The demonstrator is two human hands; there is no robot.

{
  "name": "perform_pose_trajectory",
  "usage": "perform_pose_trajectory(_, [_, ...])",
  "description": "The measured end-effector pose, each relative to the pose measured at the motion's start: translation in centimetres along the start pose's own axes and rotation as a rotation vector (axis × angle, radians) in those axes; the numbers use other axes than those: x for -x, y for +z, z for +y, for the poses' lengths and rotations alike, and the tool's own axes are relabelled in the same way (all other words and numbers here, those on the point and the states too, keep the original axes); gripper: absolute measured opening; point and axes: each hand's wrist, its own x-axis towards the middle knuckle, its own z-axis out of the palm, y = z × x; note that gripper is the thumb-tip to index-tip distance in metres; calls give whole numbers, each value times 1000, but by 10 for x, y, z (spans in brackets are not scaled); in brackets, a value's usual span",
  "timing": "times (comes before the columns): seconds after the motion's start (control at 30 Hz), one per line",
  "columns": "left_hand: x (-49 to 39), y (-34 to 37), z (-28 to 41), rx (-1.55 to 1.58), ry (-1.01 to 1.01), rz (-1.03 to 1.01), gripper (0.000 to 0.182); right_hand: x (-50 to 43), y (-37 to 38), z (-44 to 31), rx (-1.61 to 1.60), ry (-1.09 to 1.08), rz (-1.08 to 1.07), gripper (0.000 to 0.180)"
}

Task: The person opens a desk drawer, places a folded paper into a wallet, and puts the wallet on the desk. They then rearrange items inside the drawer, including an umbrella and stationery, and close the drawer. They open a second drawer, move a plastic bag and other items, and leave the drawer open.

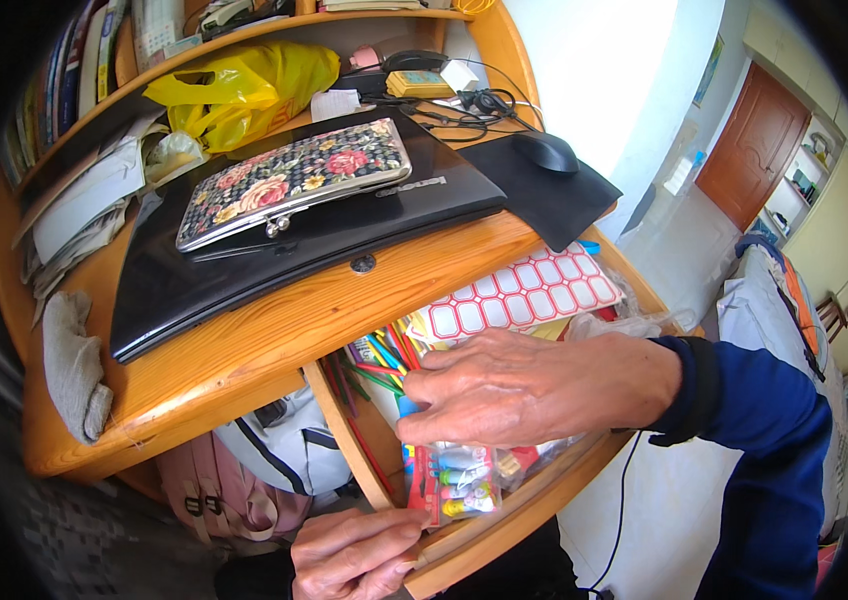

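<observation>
An open wooden drawer (544, 517) holds a plastic pack of small colorful tubes (465, 484), a bundle of colored sticks (386, 360) and a sheet of red-bordered blank labels (521, 292). My right hand (521, 390) reaches over the drawer, palm down, fingers bent above the upper part of the pack; whether it grips anything is hidden beneath it. At the drawer's near left corner is my left hand (356, 555), its fingertips close to the pack's lower edge and the drawer front. It is not clear whether those fingers pinch the pack.
Above the drawer, the wooden desk (394, 292) bears a closed black laptop (304, 232) with a floral clasp purse (296, 180). A mouse (546, 152), yellow plastic bag (244, 90) and gray sock (77, 367) lie around it. Bags (229, 480) stand under the desk; a cable (622, 510) hangs right.
</observation>
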Motion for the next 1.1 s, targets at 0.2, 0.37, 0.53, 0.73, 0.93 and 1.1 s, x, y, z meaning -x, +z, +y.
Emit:
perform_pose_trajectory(0.2, [3, -2, 1, -12, -35, -16, 23, 3, 7, 7, 18, -12, 15, 26])
perform_pose_trajectory(0.37, [4, 2, -1, 17, 16, 32, 22, -1, 0, 9, -20, -15, -68, 12])
perform_pose_trajectory(0.53, [3, 2, -4, 34, 28, 27, 22, -20, 7, 7, -62, -64, 58, 12])
perform_pose_trajectory(0.73, [1, 0, -5, 20, 55, 19, 22, -21, 12, -3, -110, -180, -75, 17])
perform_pose_trajectory(0.93, [1, 2, -5, 28, 50, 36, 22, -14, 6, -11, -159, 31, -229, 18])
perform_pose_trajectory(1.1, [1, 2, -4, 45, 36, 29, 21, -22, 6, -8, 69, 6, -66, 17])
